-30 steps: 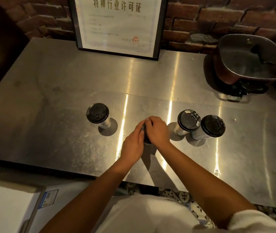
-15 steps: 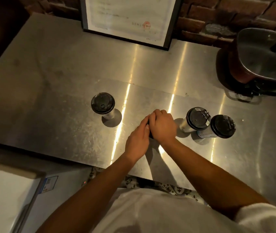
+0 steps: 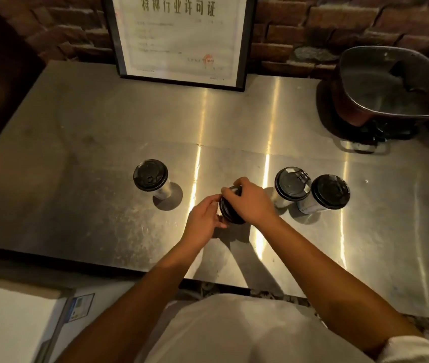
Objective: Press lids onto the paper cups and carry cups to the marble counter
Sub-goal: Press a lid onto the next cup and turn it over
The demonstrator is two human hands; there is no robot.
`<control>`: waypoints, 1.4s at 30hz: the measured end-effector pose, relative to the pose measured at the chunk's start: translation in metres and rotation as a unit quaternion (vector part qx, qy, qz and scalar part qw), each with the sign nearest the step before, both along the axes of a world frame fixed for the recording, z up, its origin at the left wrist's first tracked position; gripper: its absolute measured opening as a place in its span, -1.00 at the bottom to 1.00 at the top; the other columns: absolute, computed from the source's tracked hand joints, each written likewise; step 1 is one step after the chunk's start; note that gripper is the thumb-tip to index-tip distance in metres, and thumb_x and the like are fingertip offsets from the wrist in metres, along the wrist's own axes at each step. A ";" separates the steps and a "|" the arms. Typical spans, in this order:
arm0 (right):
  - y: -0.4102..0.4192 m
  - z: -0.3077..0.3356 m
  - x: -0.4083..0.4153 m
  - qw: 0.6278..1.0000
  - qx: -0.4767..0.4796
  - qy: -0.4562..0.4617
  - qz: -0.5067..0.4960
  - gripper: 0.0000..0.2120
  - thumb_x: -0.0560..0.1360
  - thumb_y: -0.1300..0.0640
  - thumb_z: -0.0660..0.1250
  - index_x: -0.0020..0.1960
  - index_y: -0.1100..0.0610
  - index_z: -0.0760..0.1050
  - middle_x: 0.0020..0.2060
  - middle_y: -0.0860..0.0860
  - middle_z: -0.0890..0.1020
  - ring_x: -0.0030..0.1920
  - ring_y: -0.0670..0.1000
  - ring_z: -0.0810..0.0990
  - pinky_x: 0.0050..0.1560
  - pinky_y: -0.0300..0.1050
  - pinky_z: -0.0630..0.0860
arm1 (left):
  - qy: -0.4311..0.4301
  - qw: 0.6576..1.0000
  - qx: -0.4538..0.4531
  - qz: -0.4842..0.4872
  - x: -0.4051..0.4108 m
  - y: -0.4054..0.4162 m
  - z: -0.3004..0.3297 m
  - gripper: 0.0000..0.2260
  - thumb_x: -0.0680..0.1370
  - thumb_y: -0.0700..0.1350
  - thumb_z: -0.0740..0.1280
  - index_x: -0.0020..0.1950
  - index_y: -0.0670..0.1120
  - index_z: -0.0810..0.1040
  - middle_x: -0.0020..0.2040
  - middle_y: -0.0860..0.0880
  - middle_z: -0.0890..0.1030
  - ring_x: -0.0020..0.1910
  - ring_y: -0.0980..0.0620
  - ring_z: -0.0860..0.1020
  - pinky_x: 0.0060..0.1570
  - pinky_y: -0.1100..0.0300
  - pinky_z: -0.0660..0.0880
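Note:
Both hands are on a paper cup with a black lid [image 3: 227,209] at the middle of the steel table [image 3: 103,142]. My right hand [image 3: 252,203] lies over the lid from the right, fingers curled on its far rim. My left hand [image 3: 202,218] grips the cup's left side. The cup's body is mostly hidden. One lidded paper cup [image 3: 151,176] stands alone to the left. Two more lidded cups [image 3: 291,183] [image 3: 328,192] stand touching each other to the right.
A framed certificate [image 3: 179,38] leans on the brick wall at the back. A dark lidded pan [image 3: 388,87] sits on a burner at the back right. A white appliance [image 3: 11,323] stands below the table's front edge at the left.
My hands have spread apart, so the black lid shows between them. My right hand now sits on top of the lid and my left holds the side. The other cups have not moved.

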State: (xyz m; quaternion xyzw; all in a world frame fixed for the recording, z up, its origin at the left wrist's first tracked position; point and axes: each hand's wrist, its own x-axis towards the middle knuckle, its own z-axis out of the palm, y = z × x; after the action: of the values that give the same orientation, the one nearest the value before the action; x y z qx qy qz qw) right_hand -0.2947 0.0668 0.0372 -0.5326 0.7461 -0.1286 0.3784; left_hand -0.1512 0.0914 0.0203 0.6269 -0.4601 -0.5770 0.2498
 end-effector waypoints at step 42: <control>0.076 0.092 -0.052 0.911 -0.131 -0.360 -0.149 -0.69 0.58 -0.17 0.27 0.30 -0.16 0.51 0.20 -0.02 0.60 0.17 0.08 0.65 -0.14 -0.03 0.69 | 0.088 0.990 -0.081 0.081 -0.020 0.031 0.115 -0.77 0.68 0.00 0.20 0.24 -0.05 0.53 0.06 -0.05 0.64 -0.05 0.02 0.68 -0.31 0.23 0.61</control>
State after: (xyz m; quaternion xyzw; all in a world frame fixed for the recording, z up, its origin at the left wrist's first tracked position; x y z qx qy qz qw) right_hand -0.3471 0.1430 0.1292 -0.3774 0.6062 -0.4633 0.5247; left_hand -0.1714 0.1221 0.1357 0.5866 -0.4299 -0.5682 0.3851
